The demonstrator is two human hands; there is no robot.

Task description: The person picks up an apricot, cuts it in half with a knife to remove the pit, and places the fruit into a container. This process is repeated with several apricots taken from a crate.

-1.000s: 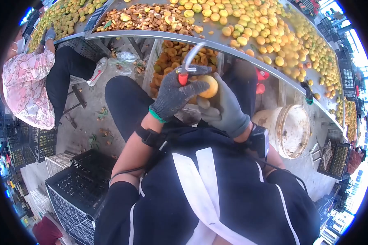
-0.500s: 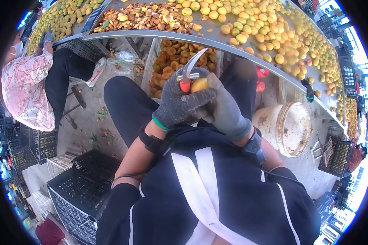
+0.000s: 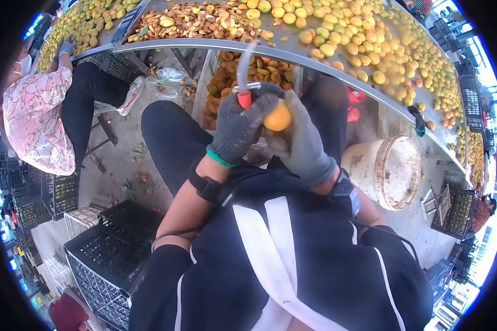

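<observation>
My left hand (image 3: 232, 129), in a dark glove with a green cuff, is closed around the red handle of a curved-blade knife (image 3: 243, 83). The blade points up and away from me, smeared by motion. My right hand (image 3: 309, 140), in a grey glove, grips a yellow-orange apricot (image 3: 278, 117). The left fingers rest against the fruit's near-left side, so both hands meet at it. Below and beyond them, a crate (image 3: 202, 91) holds halved apricots (image 3: 226, 71) between my knees.
A metal-edged table (image 3: 215, 45) curves across the front, bearing whole apricots (image 3: 378, 77) and a heap of brown-orange pieces (image 3: 190, 23). A stained white bucket (image 3: 364, 168) lies tilted at right. Black crates (image 3: 102, 287) stand at left. A seated person (image 3: 38, 116) works further left.
The knife has swung from a tilt over the fruit to nearly upright. The apricot shows more of its surface, and my left hand has shifted slightly left.
</observation>
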